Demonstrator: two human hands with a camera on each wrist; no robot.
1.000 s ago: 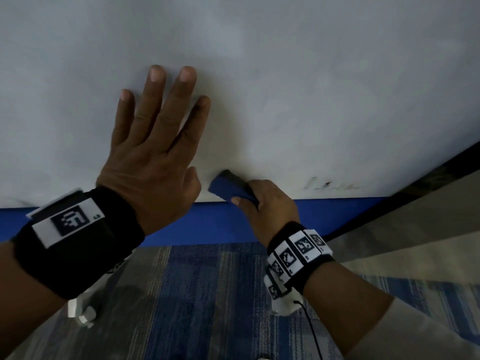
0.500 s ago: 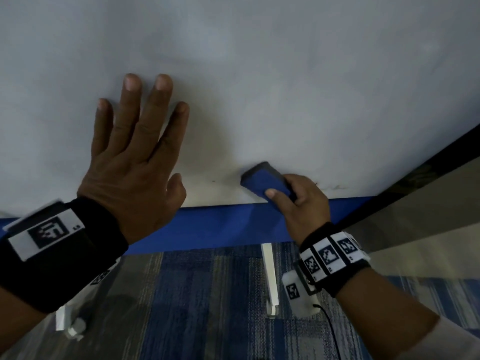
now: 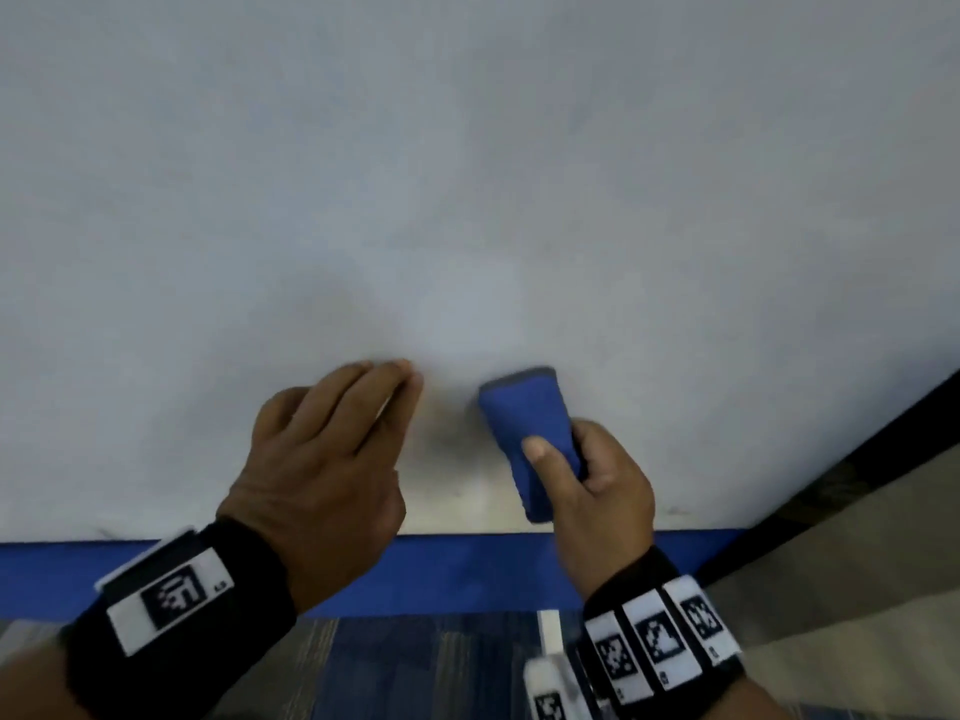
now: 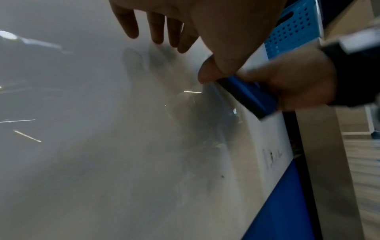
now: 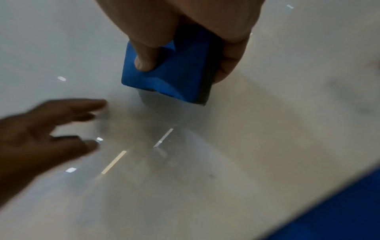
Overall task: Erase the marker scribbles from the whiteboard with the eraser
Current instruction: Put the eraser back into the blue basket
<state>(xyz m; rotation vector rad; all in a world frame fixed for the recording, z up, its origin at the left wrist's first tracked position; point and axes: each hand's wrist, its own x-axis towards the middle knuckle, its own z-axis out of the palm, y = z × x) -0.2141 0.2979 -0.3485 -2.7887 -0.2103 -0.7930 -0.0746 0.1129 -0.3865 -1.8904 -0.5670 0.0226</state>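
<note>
The blue rectangular foam eraser with a dark felt face [image 3: 527, 439] sits low and right of centre in the head view, its felt side against the glossy white whiteboard [image 3: 467, 174], its far end pointing up the frame. The right hand [image 3: 597, 480] grasps it from below, thumb laid across the blue back, the other fingers wrapped round its right edge; the right wrist view shows the same clasp at top centre, thumb [image 5: 147, 60] pressing a dent into the foam. Just left of the eraser, apart from it, the left hand [image 3: 322, 470] is held at the board with fingers straight and close together, grasping nothing; whether the fingertips [image 3: 402, 374] touch the surface I cannot tell, they are blurred. In the left wrist view, a faint dark scribble mark [image 4: 272, 158] shows at the right of the board, near its edge. A bright blue band [image 3: 467, 569] runs along the board's lower edge across the head view. Both wrists wear black straps with white square-patterned tags [image 3: 174, 600], and blue striped carpet [image 3: 415, 672] fills the bottom of the frame
</note>
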